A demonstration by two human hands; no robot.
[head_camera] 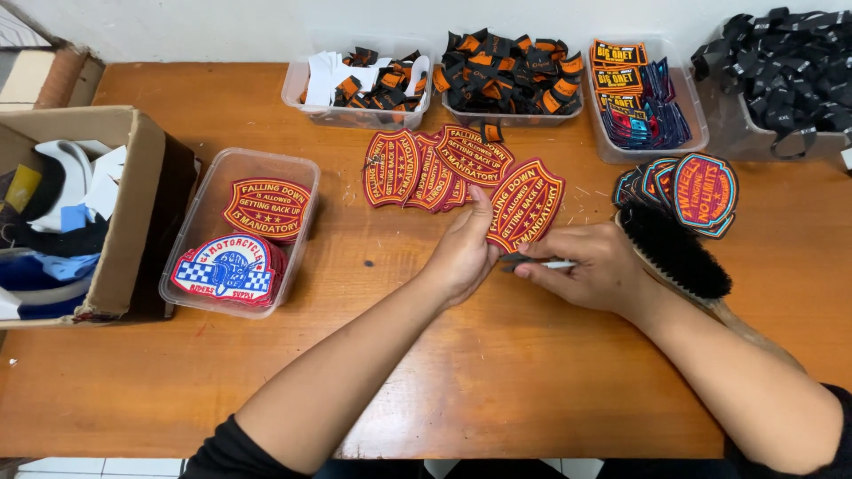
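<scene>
My left hand point(461, 253) pinches a red shield-shaped embroidered patch point(525, 204) by its lower edge, holding it tilted above the wooden table point(444, 372). My right hand point(590, 266) grips a small dark snipping tool point(532, 263) with a pale tip, its point at the patch's bottom edge. Just behind the held patch, several matching red patches point(426, 168) lie fanned out on the table.
A clear tub point(302, 177) at left holds red and blue patches. A cardboard box point(142, 222) with cloth stands at far left. Three tubs of folded labels point(510, 75) line the back. Round blue-red patches point(701, 191) and a black brush point(679, 253) lie at right.
</scene>
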